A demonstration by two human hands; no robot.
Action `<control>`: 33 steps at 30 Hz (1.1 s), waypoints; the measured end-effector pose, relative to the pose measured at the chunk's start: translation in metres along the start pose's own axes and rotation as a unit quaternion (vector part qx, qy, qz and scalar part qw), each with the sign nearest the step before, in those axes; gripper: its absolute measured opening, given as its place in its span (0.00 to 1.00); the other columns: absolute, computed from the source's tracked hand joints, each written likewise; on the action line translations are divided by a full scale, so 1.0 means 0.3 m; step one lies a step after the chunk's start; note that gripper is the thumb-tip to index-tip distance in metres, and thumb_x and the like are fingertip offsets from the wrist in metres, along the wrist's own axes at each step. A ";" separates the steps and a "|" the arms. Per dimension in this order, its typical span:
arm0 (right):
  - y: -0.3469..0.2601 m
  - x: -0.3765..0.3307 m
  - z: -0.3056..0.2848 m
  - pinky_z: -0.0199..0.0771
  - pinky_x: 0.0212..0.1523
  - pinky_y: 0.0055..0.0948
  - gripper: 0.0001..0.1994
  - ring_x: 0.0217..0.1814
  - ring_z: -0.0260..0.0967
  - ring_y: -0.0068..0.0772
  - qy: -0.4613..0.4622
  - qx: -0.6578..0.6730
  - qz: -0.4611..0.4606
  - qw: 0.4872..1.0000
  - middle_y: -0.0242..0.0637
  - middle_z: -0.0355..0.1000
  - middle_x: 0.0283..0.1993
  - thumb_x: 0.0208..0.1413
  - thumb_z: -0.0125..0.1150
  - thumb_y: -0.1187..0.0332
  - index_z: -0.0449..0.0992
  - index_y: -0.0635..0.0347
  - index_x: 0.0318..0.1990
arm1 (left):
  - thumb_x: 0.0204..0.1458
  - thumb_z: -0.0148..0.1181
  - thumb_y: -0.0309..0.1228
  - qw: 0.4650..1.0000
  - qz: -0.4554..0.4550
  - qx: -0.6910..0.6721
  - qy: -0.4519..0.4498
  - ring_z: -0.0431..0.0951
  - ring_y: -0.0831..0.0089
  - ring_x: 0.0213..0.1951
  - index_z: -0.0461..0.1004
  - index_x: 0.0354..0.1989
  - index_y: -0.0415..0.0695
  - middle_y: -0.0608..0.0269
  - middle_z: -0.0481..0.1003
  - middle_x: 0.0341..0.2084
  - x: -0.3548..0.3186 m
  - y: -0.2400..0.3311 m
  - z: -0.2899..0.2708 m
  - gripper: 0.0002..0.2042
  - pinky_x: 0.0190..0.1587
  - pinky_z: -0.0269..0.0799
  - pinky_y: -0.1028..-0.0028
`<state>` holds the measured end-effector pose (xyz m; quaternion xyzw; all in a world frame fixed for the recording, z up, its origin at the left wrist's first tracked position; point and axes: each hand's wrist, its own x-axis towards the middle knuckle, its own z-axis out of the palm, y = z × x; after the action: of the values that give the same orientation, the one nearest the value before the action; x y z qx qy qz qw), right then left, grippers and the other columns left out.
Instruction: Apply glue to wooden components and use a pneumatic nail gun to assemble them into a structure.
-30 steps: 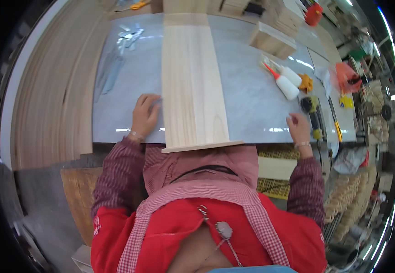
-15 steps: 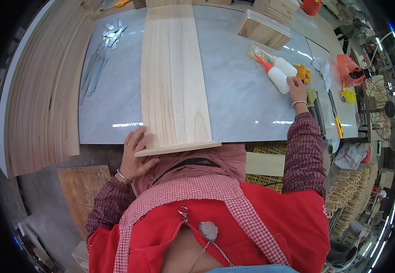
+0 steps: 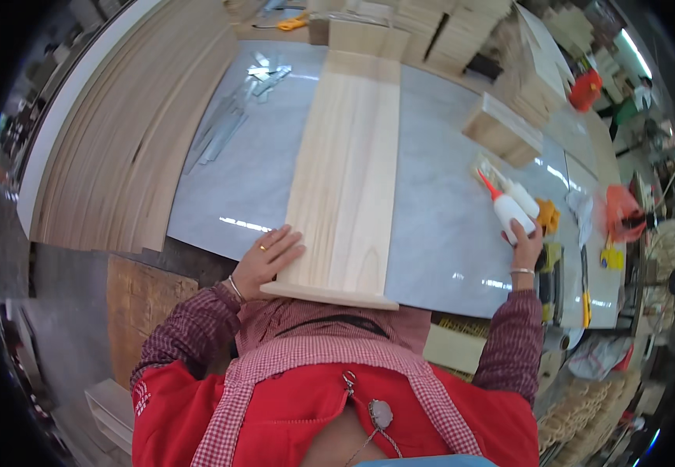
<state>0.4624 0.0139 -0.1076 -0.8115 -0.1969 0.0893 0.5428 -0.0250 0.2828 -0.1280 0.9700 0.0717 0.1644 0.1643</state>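
While the left hand [image 3: 269, 261] lies flat, fingers spread, steadying the long pale board [image 3: 347, 175] on the grey bench top [image 3: 446, 233], the right hand [image 3: 525, 245] closes round the white glue bottle [image 3: 508, 210] — prob. gluing prep; next needs bottle brought over board w/ nozzle down.

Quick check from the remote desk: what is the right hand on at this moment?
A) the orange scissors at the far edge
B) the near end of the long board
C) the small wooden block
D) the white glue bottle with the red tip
D: the right hand grips the white glue bottle, while the left hand rests at the near end of the long board.
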 end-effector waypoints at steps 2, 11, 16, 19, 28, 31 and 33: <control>-0.169 -0.006 0.048 0.73 0.43 0.35 0.26 0.47 0.67 0.42 0.034 0.215 0.012 0.976 0.45 0.67 0.48 0.47 0.66 0.65 0.65 0.64 0.53 | 0.45 0.58 0.41 1.000 0.011 0.003 -0.001 0.56 0.53 0.66 0.64 0.59 0.43 0.55 0.61 0.62 -0.018 -0.004 0.018 0.31 0.65 0.54 0.59; -0.599 0.299 0.343 0.73 0.38 0.33 0.24 0.48 0.66 0.42 -0.090 0.502 0.016 0.860 0.46 0.66 0.50 0.50 0.65 0.64 0.64 0.65 0.51 | 0.44 0.59 0.35 0.999 -0.014 -0.038 0.023 0.57 0.55 0.65 0.63 0.59 0.42 0.55 0.61 0.62 -0.006 0.017 -0.003 0.30 0.65 0.55 0.59; -0.791 0.471 0.686 0.76 0.35 0.33 0.28 0.46 0.69 0.45 -0.138 0.435 -0.007 0.890 0.49 0.68 0.46 0.47 0.69 0.61 0.64 0.68 0.51 | 0.45 0.58 0.33 0.998 -0.028 -0.053 0.019 0.57 0.55 0.65 0.64 0.58 0.41 0.56 0.62 0.61 0.001 0.015 -0.029 0.28 0.65 0.56 0.60; -0.847 0.574 0.851 0.79 0.34 0.37 0.29 0.43 0.71 0.48 -0.157 0.410 -0.013 0.898 0.51 0.69 0.45 0.46 0.70 0.63 0.63 0.70 0.51 | 0.46 0.57 0.32 0.998 -0.034 -0.056 0.019 0.58 0.56 0.65 0.64 0.58 0.41 0.56 0.62 0.61 0.007 0.013 -0.028 0.27 0.65 0.56 0.60; -0.902 0.664 1.191 0.84 0.33 0.43 0.29 0.40 0.75 0.54 -0.100 0.353 -0.011 0.930 0.55 0.69 0.43 0.43 0.72 0.66 0.64 0.75 0.48 | 0.50 0.53 0.30 0.996 -0.047 -0.072 0.017 0.59 0.55 0.65 0.65 0.56 0.41 0.56 0.63 0.61 0.002 0.013 -0.034 0.22 0.65 0.57 0.61; -0.911 0.677 1.234 0.85 0.31 0.40 0.29 0.39 0.75 0.53 -0.093 0.335 -0.014 0.937 0.56 0.69 0.43 0.42 0.72 0.66 0.64 0.76 0.47 | 0.51 0.53 0.31 0.996 -0.051 -0.065 0.014 0.62 0.58 0.63 0.68 0.55 0.42 0.59 0.65 0.59 0.005 0.012 -0.049 0.20 0.64 0.59 0.63; -0.918 0.685 1.254 0.85 0.30 0.39 0.29 0.38 0.75 0.53 -0.092 0.328 -0.014 0.940 0.56 0.69 0.43 0.42 0.73 0.66 0.64 0.77 0.47 | 0.52 0.53 0.31 0.996 -0.053 -0.064 0.013 0.62 0.59 0.63 0.69 0.54 0.43 0.60 0.66 0.59 0.005 0.009 -0.051 0.20 0.63 0.60 0.63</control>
<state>0.4524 0.5097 0.0103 -0.5738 -0.2171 0.2160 0.7596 -0.0284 0.2850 -0.1130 0.9500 0.1147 0.1722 0.2337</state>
